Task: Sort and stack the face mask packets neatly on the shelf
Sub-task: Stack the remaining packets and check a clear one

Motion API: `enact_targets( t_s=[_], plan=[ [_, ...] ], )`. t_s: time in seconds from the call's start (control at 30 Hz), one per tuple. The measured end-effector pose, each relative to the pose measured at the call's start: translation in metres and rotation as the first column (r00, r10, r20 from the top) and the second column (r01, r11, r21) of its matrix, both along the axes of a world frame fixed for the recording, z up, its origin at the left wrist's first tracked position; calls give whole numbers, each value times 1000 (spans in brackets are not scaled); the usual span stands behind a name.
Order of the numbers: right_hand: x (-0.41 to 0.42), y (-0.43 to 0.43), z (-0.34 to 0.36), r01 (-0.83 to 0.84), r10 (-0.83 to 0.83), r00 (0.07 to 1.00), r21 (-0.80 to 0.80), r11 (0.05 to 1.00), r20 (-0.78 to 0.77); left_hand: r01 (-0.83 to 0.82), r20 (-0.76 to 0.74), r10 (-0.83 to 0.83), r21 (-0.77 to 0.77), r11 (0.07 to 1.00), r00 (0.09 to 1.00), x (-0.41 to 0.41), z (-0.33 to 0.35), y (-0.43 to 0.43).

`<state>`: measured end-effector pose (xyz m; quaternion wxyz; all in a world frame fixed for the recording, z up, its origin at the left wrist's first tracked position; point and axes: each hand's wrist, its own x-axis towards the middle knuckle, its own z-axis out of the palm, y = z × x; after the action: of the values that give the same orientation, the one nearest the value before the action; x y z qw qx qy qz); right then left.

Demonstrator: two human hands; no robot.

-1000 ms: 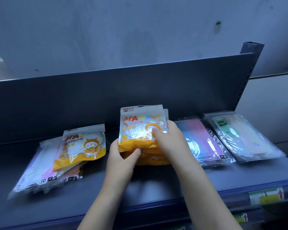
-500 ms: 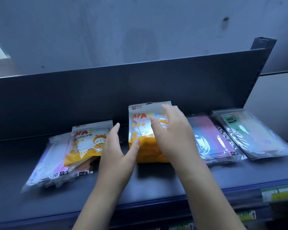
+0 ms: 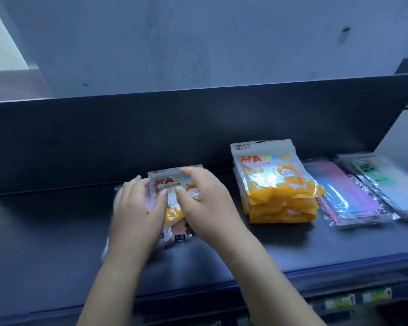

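A stack of orange cartoon mask packets (image 3: 276, 184) lies flat at the middle of the dark shelf (image 3: 57, 231). To its left is a loose pile of clear packets (image 3: 178, 236) with one more orange mask packet (image 3: 169, 182) on top. My right hand (image 3: 205, 203) curls over that packet's top edge, thumb on its front. My left hand (image 3: 137, 208) rests flat on the pile's left side, fingers apart, covering most of it.
A pink-blue mask packet (image 3: 349, 191) and a clear packet with a green label (image 3: 382, 182) lie right of the orange stack. The dark back panel (image 3: 127, 137) rises behind. Price labels (image 3: 339, 303) line the front edge.
Both hands let go of the orange stack, which now lies flat, and moved left onto the loose pile. The view has swung left.
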<state>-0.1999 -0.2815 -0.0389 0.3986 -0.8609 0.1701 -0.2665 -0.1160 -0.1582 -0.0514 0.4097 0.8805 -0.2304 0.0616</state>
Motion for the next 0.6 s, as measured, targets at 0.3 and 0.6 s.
enact_targets(
  t_s=[0.3,0.6],
  plan=[
    [66,58,-37,230,-336,790,-260,938,-512,294,-233,-238,248,923,943,65,-24,86],
    [75,114,-31,396,-464,795,-245,885,-390,56,-503,-184,-258,965,845,86,-28,116]
  ],
)
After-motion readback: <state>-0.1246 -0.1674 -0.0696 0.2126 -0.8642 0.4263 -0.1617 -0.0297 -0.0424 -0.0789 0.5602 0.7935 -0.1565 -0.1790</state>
